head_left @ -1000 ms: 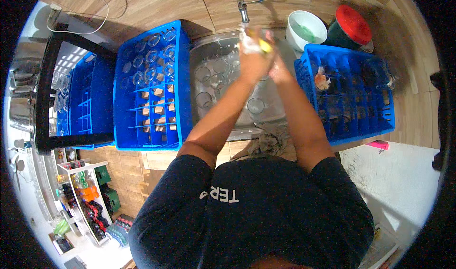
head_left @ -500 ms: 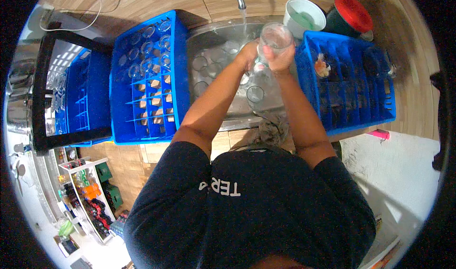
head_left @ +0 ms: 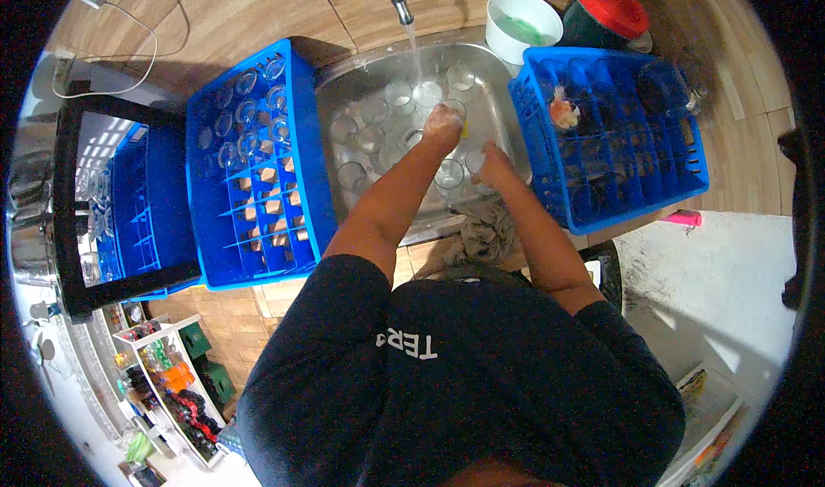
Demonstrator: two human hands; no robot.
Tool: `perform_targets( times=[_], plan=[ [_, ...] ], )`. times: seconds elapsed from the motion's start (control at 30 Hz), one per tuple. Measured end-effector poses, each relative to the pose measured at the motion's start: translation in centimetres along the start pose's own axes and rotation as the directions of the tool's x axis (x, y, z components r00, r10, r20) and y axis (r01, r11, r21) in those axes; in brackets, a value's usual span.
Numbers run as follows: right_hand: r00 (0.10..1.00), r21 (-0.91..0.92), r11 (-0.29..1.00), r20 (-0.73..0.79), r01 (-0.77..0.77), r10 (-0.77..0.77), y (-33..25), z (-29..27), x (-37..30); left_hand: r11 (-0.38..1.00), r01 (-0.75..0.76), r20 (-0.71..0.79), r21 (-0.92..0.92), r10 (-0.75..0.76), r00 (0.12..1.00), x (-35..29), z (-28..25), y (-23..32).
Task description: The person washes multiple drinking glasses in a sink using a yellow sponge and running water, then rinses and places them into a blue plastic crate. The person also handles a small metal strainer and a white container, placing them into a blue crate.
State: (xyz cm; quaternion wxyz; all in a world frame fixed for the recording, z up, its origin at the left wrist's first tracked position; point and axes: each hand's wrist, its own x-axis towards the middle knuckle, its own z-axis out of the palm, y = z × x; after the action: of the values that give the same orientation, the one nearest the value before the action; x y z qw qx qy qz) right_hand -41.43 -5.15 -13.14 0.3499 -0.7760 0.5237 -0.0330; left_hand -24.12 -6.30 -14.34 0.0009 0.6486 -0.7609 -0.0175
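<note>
My left hand [head_left: 443, 124] is over the middle of the sink, fingers closed, with a small yellow edge of what looks like a sponge [head_left: 465, 130] showing beside them. A clear glass rim shows just past those fingers; whether they touch it I cannot tell. Lower and to the right, my right hand [head_left: 493, 169] has its fingers about the side of a drinking glass [head_left: 474, 159]. Close by on its left stands another clear glass [head_left: 449, 174]. Several more glasses stand in the metal sink [head_left: 507, 83], and water runs from the tap [head_left: 400, 7].
A blue divided crate [head_left: 302, 160] with several glasses stands left of the sink; another blue crate [head_left: 534, 156] stands right. Behind are a white tub [head_left: 497, 36] with green content and a dark bucket with a red lid [head_left: 612, 4]. A crumpled cloth [head_left: 485, 233] lies at the front edge.
The large glass held up in my right hand is no longer there; that hand has come down to another glass. My left hand has moved apart from it. The view has shifted slightly.
</note>
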Motion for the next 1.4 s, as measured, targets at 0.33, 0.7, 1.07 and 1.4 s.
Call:
perform_targets(
  times=[0.33, 0.7, 1.07, 1.4],
  plan=[
    [0.936, -0.56, 0.81, 0.348, 0.173, 0.041, -4.1, -2.5, 2.7, 0.719, 0.525, 0.066, -0.456, -0.561, 0.825, 0.3, -15.2, -5.9],
    [0.951, 0.937, -0.178, 0.282, -0.301, -0.126, -14.3, -5.6, 10.3, -0.239, -0.018, 0.16, -0.971, -0.701, 0.695, -2.8, -13.9, -3.1],
    [0.963, 0.954, -0.134, 0.266, -0.269, -0.042, -13.5, -2.2, 10.9, 0.975, 0.195, -0.106, -0.103, -0.206, 0.973, -1.0, -6.3, -4.8],
    [0.907, 0.849, -0.323, 0.378, -0.419, -0.185, -14.5, -3.8, 8.4, 0.259, -0.206, -0.245, -0.944, -0.126, 0.961, 0.8, -7.5, -5.1]
  ],
)
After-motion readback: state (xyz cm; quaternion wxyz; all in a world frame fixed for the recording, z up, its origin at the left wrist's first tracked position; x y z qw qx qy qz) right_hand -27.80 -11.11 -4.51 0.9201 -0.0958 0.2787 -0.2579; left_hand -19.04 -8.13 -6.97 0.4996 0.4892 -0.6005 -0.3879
